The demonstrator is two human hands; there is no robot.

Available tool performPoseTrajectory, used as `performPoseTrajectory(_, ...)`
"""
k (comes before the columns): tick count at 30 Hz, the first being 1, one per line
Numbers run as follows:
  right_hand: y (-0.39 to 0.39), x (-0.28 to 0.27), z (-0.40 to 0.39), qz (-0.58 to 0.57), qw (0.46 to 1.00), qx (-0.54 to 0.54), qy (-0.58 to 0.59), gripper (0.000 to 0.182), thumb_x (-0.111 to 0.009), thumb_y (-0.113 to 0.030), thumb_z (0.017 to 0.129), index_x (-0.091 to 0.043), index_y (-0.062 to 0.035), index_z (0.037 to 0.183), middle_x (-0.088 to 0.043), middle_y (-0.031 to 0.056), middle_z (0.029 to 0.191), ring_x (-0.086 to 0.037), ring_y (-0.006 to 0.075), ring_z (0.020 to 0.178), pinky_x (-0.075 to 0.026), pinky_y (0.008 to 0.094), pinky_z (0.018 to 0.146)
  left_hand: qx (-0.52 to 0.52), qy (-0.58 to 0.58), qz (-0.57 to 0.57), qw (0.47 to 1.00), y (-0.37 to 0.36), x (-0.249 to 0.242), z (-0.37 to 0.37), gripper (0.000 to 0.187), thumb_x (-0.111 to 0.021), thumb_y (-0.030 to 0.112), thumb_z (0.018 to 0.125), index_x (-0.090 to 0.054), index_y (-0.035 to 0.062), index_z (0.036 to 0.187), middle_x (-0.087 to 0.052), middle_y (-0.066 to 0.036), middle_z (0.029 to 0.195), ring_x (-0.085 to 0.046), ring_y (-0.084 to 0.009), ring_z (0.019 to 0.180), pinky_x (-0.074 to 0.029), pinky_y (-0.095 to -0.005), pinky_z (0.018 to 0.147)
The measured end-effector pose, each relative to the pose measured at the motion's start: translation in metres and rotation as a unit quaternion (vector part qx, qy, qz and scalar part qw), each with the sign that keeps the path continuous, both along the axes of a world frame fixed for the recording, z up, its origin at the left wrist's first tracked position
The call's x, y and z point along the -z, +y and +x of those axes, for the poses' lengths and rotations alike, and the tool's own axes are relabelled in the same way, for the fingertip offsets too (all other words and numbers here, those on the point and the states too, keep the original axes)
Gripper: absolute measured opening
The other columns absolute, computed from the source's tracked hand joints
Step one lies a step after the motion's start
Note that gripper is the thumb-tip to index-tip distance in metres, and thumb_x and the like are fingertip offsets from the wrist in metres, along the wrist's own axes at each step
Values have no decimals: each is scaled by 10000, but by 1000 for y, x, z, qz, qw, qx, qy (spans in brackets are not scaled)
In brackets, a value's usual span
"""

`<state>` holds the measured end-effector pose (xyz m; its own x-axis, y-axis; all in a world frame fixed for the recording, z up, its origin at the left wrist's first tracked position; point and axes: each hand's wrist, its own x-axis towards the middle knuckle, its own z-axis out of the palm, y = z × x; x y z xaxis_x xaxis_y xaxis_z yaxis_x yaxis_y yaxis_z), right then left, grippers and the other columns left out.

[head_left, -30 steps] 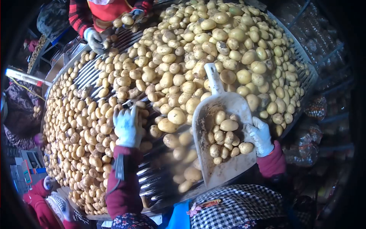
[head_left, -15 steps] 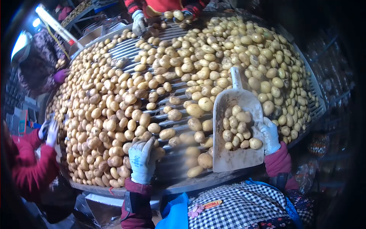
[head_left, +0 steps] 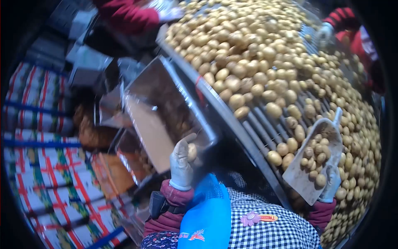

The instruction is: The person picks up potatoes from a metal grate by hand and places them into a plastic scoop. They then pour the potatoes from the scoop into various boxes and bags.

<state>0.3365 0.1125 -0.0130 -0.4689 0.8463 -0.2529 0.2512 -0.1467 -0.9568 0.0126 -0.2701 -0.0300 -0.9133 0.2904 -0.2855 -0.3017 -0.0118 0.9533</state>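
My left hand [head_left: 181, 166], in a pale glove, is closed around a potato [head_left: 192, 152] over the near edge of a plastic-lined box [head_left: 146, 120]. My right hand [head_left: 331, 184], also gloved, grips the side edge of a white scoop [head_left: 299, 179] resting over the potatoes. Several small potatoes [head_left: 316, 154] lie in the scoop, whose handle [head_left: 337, 117] points away from me. Under it, a heap of potatoes [head_left: 265, 54] covers much of a slatted metal table [head_left: 262, 132].
Stacked white, red and green cartons [head_left: 58, 178] stand at left, near an orange bag [head_left: 108, 172]. The table's metal rim [head_left: 219, 108] runs between the box and the heap. At the top, a co-worker's gloved hand [head_left: 171, 12] touches the heap; another person's gloved hand [head_left: 325, 35] is at upper right.
My view has swung left, bringing the box and cartons into sight. My left hand has moved off the table to the box with a potato. My right hand still holds the scoop.
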Motion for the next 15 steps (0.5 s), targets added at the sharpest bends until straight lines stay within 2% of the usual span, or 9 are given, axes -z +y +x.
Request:
performPoseTrajectory(2, -46, -43, -52, -140, 978, 15, 151, 324, -519, -213, 988, -583, -2, 1226, -632, 66, 1073, -616, 152, 887, -518, 260, 736, -43, -40, 27, 998, -30, 4, 35, 635, -495, 539, 1001, -540, -4, 1326, -680, -121, 950, -580, -93, 572, -479, -201, 539)
performPoseTrajectory(3, -40, -40, -47, -167, 973, -7, 159, 416, -529, -218, 993, -517, 7, 1343, -610, 77, 1163, -615, 155, 957, -528, 273, 799, -61, -37, 24, 997, -40, 7, 49, 635, -495, 539, 1001, -540, -4, 1326, -680, -121, 950, -580, -93, 572, -479, -201, 539)
performPoseTrajectory(5, -31, -31, -39, -130, 982, -37, 130, 405, -528, -217, 993, -526, 8, 1330, -613, 77, 1154, -613, 154, 950, -527, 274, 796, -79, -111, 71, 988, -59, 7, 76, 625, -650, 401, 948, -470, 8, 1400, -654, -152, 1078, -619, -113, 677, -531, -250, 648)
performPoseTrajectory(6, -26, -28, -37, -103, 987, -48, 113, 399, -527, -216, 993, -530, 9, 1323, -614, 76, 1149, -612, 153, 947, -526, 275, 795, -95, -108, 70, 987, -67, 5, 88, 625, -650, 401, 948, -470, 8, 1400, -654, -152, 1078, -619, -113, 677, -531, -250, 648)
performPoseTrajectory(9, -20, -24, -27, -52, 993, -65, 82, 383, -525, -214, 994, -544, 10, 1303, -618, 75, 1135, -610, 151, 936, -525, 277, 790, -95, -129, 114, 980, -89, 6, 119, 801, -753, 196, 846, -324, 25, 1500, -580, -187, 1236, -651, -172, 868, -547, -328, 822)
performPoseTrajectory(12, -10, -21, -23, -24, 995, -79, 64, 368, -523, -213, 994, -557, 12, 1283, -621, 75, 1122, -607, 149, 926, -523, 279, 786, -133, -136, 65, 980, -105, 21, 153, 805, -755, 215, 848, -325, 26, 1502, -588, -179, 1227, -650, -167, 873, -547, -326, 827)
performPoseTrajectory(13, -6, -19, -22, -15, 995, -85, 56, 363, -522, -212, 994, -561, 13, 1276, -623, 74, 1117, -607, 148, 922, -522, 279, 784, -173, -136, 43, 975, -107, 25, 163, 798, -752, 256, 862, -332, 4, 1492, -626, -163, 1157, -634, -142, 756, -548, -289, 712)
performPoseTrajectory(14, -2, -18, -20, -4, 995, -87, 47, 358, -522, -212, 994, -566, 14, 1269, -624, 74, 1112, -606, 147, 918, -522, 280, 783, -184, -138, 46, 972, -114, 31, 174, 798, -752, 256, 862, -332, 4, 1492, -626, -163, 1157, -634, -142, 756, -548, -289, 712)
performPoseTrajectory(15, -7, -17, -15, 10, 996, -83, 37, 354, -521, -211, 994, -570, 14, 1263, -625, 74, 1108, -605, 147, 915, -521, 280, 781, -206, -155, 11, 966, -130, 47, 185, 789, -745, 302, 874, -347, -11, 1478, -645, -150, 1099, -607, -124, 683, -527, -268, 641)
